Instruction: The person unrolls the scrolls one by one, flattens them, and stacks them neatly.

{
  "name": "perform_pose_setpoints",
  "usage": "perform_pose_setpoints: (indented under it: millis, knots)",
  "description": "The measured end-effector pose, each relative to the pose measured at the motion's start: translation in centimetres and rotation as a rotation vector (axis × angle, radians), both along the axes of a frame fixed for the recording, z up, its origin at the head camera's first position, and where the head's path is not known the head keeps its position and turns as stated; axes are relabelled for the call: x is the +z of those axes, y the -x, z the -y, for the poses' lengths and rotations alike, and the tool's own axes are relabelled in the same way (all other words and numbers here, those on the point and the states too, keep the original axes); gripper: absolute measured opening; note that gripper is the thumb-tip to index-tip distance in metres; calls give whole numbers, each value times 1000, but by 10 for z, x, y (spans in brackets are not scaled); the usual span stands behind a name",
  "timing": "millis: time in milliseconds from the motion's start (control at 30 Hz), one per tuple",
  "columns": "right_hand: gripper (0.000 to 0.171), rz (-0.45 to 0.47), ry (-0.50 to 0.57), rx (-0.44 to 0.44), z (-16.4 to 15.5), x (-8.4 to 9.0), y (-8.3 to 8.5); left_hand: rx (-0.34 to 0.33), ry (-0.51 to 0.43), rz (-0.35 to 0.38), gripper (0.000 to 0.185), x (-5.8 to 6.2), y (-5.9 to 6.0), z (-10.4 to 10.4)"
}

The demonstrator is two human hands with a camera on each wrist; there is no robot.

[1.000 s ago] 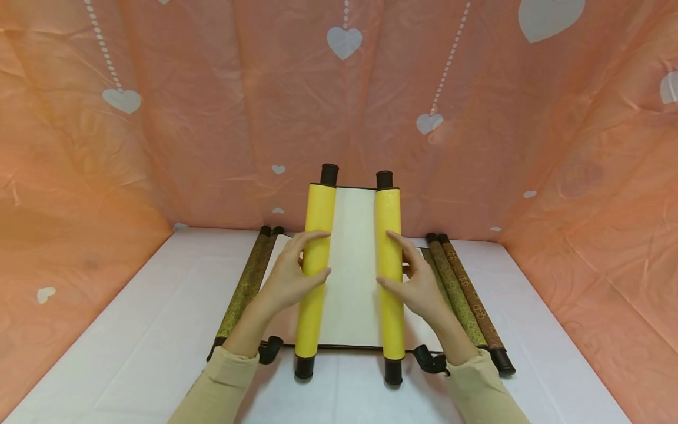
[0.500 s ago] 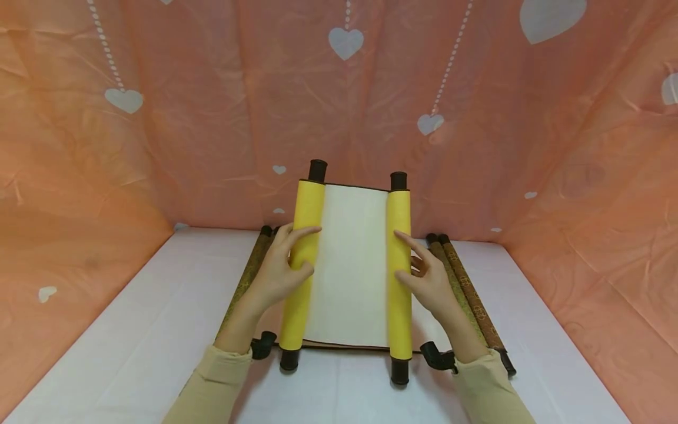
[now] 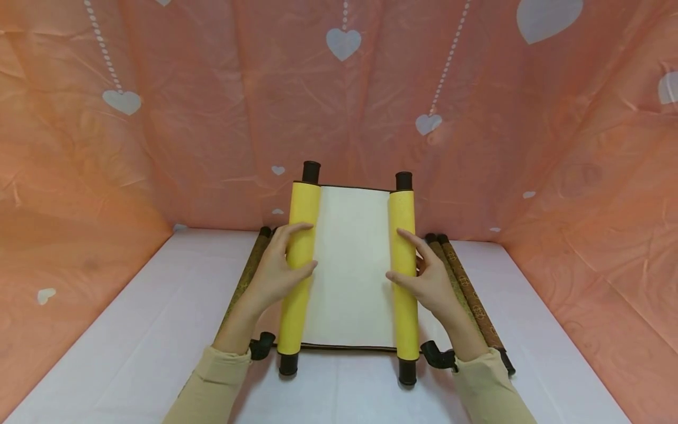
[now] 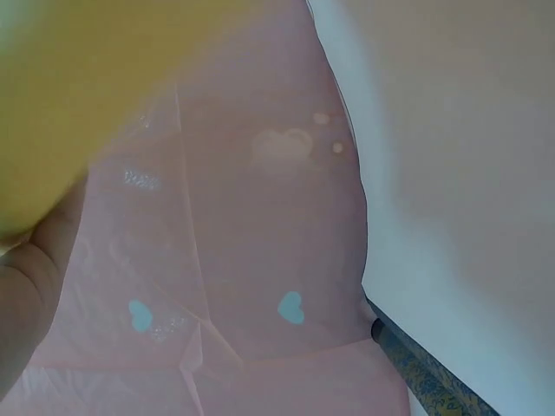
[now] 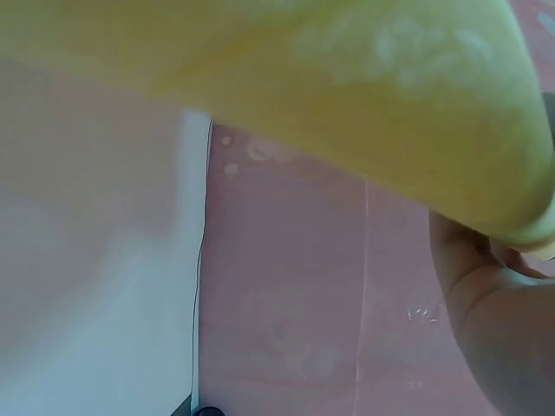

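A yellow scroll is held up above the white table, its cream sheet [image 3: 352,265] stretched between two yellow rolls with black end knobs. My left hand [image 3: 279,272] grips the left roll [image 3: 298,277] at mid-length, thumb on the front. My right hand [image 3: 425,277] grips the right roll [image 3: 405,277] the same way. The left wrist view shows a blur of the yellow roll [image 4: 69,95] by the palm. In the right wrist view the yellow roll [image 5: 347,95] fills the top, and the cream sheet [image 5: 87,260] is on the left.
Brown patterned scrolls lie on the white table [image 3: 106,353]: one at the left [image 3: 246,282], two at the right [image 3: 468,300], partly hidden by my arms. Black clips [image 3: 436,356] sit near my wrists. Orange heart-print cloth [image 3: 159,118] walls in the back and both sides.
The two yellow rolls have moved apart and more of the cream sheet shows between them. Both hands kept their hold and shifted outward.
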State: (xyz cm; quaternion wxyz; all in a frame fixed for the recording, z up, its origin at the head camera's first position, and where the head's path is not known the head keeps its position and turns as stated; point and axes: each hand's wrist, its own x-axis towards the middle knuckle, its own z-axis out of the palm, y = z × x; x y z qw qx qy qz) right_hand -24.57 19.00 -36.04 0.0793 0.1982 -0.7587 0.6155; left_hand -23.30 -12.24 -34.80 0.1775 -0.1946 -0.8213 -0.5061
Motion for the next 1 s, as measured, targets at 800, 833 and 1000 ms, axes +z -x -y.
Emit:
perform_pose_setpoints:
  millis: [800,833,1000]
  knots:
    - [77,-16,12,-6,-26,9,3,28,4,-54,73,6,1,22]
    - [76,-15,14,-5,-27,9,3,29,3,-50,73,7,0,22]
    - [73,-7,-12,13,-29,7,4,36,1,-31,72,9,-1,23]
